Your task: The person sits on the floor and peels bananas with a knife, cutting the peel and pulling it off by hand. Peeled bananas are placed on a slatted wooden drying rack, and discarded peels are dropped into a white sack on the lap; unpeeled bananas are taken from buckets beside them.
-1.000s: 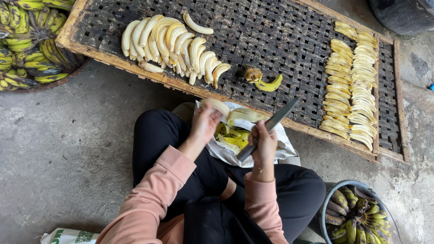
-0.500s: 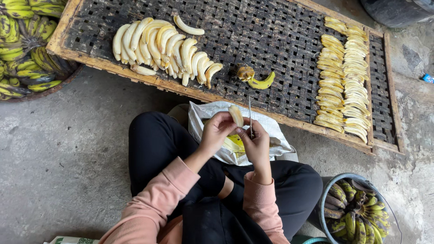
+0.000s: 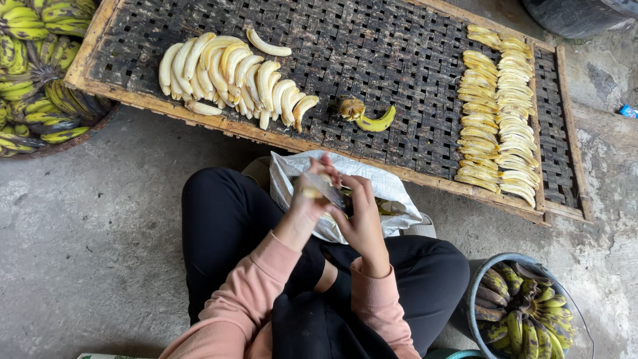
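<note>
Looking down from the head camera, I see both hands meet just below the middle of the frame, over a white plastic bag point(image 3: 382, 183) that lies on the lap. My left hand point(image 3: 307, 199) is curled closed around a peeled banana point(image 3: 311, 191), of which only a pale yellow bit shows between the fingers. My right hand point(image 3: 362, 219) is closed on the handle of a knife point(image 3: 330, 191); the blade slants up and to the left, lying across the banana and touching it right at the left hand's fingertips. So the fruit sits inside the left hand and just left of the right hand, with the two hands all but touching.

Above the hands, a woven drying rack point(image 3: 399, 60) spans the upper part of the frame. A row of peeled bananas point(image 3: 232, 76) lies at its upper left, a column of banana slices point(image 3: 502, 113) at its right, and a single unpeeled banana point(image 3: 375, 121) near its centre. A basket of green bananas point(image 3: 40, 80) fills the upper left corner, and a bucket of bananas point(image 3: 525, 319) stands at the lower right, on the concrete floor point(image 3: 93, 233).
</note>
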### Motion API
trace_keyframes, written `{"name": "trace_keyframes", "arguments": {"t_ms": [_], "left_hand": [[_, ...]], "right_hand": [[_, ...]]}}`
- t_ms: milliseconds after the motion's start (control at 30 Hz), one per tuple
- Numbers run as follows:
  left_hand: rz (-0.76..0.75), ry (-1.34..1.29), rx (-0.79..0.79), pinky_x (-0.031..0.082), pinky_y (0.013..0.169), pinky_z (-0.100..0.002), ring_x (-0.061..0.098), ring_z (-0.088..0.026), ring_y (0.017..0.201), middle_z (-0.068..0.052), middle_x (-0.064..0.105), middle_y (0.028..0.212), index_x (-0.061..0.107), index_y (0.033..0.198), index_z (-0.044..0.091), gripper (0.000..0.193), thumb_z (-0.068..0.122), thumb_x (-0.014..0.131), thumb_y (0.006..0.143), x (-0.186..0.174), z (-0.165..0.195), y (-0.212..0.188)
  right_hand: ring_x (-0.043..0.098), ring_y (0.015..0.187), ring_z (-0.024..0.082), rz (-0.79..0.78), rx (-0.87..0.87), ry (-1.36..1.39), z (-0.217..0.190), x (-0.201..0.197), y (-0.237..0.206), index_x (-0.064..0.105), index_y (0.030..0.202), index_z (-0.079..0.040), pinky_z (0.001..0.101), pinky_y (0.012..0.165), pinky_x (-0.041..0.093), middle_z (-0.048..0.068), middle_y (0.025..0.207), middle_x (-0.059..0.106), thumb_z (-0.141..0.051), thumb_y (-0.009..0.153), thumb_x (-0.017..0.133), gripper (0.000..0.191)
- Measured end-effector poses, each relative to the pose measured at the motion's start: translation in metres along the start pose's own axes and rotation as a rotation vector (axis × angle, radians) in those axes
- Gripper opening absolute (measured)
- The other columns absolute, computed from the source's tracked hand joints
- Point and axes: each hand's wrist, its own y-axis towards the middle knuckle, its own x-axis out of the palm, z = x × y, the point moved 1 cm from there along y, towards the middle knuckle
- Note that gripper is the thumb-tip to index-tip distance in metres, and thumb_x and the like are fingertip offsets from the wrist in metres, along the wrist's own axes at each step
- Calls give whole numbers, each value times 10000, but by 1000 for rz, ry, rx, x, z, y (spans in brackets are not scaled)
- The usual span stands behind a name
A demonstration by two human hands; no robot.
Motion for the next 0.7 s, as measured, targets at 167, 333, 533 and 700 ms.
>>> {"name": "trace_keyframes", "arguments": {"t_ms": [167,333,533,700], "left_hand": [[46,45,276,458,581,-232,526,-74,732,30,542,918,595,1157,124,485,563,459,1005,40,52,20],[75,421,515,437,595,-228,500,-59,768,14,529,953,603,1163,98,479,526,406,1073,90,67,-1],[6,664,615,438,589,-214,489,-53,748,-4,548,946,611,1140,74,463,467,369,1111,119,68,-18],[-36,641,583,415,583,-201,474,-53,732,-5,545,911,568,1076,88,409,454,391,1117,123,62,-22]], "right_hand": [[533,985,214,-72,133,330,-10,-3,-13,392,1592,-1,309,929,462,107,1125,541,-272,1092,501,579],[545,945,203,-151,128,377,-20,4,-17,391,1580,-9,307,881,475,132,1166,555,-232,1100,489,538],[537,886,190,-165,100,343,-20,5,-15,407,1587,-18,304,852,477,83,1034,586,-190,1100,491,522],[528,880,195,-140,112,372,-13,10,-17,424,1578,-24,303,846,474,86,1057,592,-194,1108,481,502]]}}
